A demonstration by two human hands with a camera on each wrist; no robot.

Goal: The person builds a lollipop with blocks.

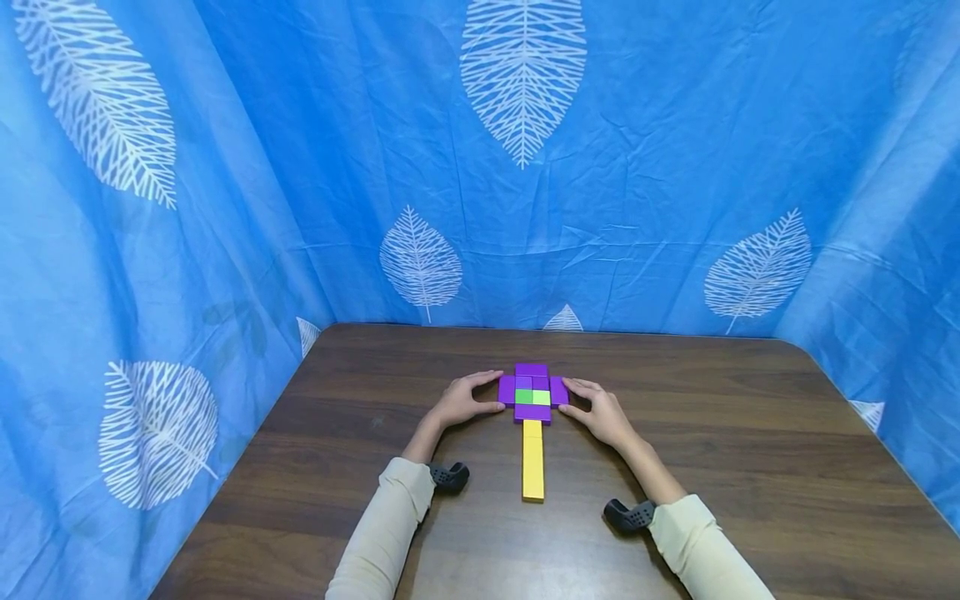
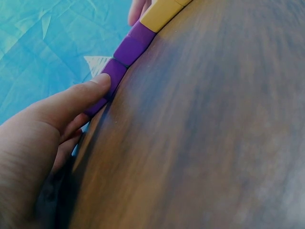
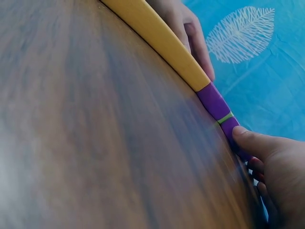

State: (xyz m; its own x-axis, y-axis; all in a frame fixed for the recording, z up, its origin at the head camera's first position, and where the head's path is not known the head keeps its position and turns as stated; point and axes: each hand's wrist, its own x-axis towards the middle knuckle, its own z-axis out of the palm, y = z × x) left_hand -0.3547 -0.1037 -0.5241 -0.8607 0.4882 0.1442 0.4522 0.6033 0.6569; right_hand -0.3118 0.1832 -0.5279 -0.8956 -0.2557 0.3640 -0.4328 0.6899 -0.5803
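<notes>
Purple blocks form a flower-like shape on the table, with a green block (image 1: 524, 397) and a yellow-green block (image 1: 541, 397) in its middle. My left hand (image 1: 459, 403) pinches the left purple block (image 1: 507, 390) by its front and back ends, the thumb on the near side. On the opposite side, my right hand (image 1: 604, 414) pinches the right purple block (image 1: 558, 391) likewise. One purple block (image 1: 531, 369) lies at the back and another purple block (image 1: 532, 412) at the front. A yellow strip of blocks (image 1: 533, 467) runs from the front one toward me like a stem.
The dark wooden table (image 1: 750, 467) reaches back to a blue curtain (image 1: 637, 167) with white leaf prints, which hangs behind and at both sides. A black band sits on each wrist, below light sleeves.
</notes>
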